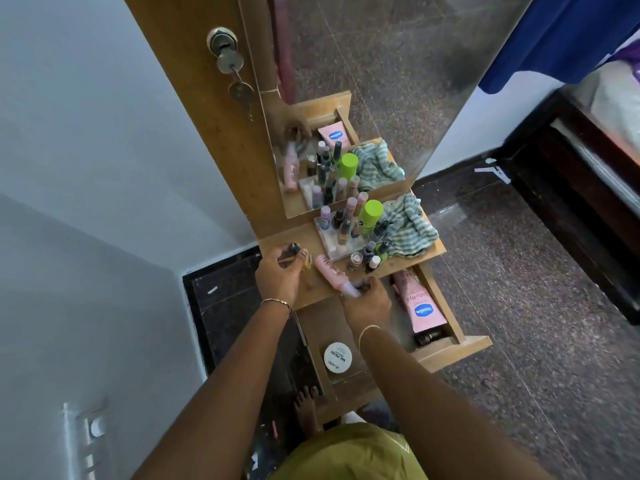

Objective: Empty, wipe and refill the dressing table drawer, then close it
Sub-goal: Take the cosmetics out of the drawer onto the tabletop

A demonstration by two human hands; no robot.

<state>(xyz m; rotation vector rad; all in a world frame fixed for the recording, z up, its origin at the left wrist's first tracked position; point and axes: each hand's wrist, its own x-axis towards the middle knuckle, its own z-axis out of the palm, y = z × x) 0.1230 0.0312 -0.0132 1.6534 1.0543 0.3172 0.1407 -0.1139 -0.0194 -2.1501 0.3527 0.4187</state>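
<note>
Left grip (280,275): curled round a small dark-capped bottle (294,250), over the bench (317,291).
Right grip (367,303): clamped on the lying pink bottle (330,271), probably moving it between bench and drawer.
Drawer (453,348): open below the bench; holds a Vaseline tube (422,308) and a white tub (337,357).
Cloth (410,225): bunched beside the polish rack (341,237), handy for wiping.
Hidden: the drawer floor under the right arm; direction of transfer cannot be told.

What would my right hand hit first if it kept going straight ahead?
The right hand holds the pink bottle; beyond it, probably the small bottles at the shelf front, depth unclear.
</note>
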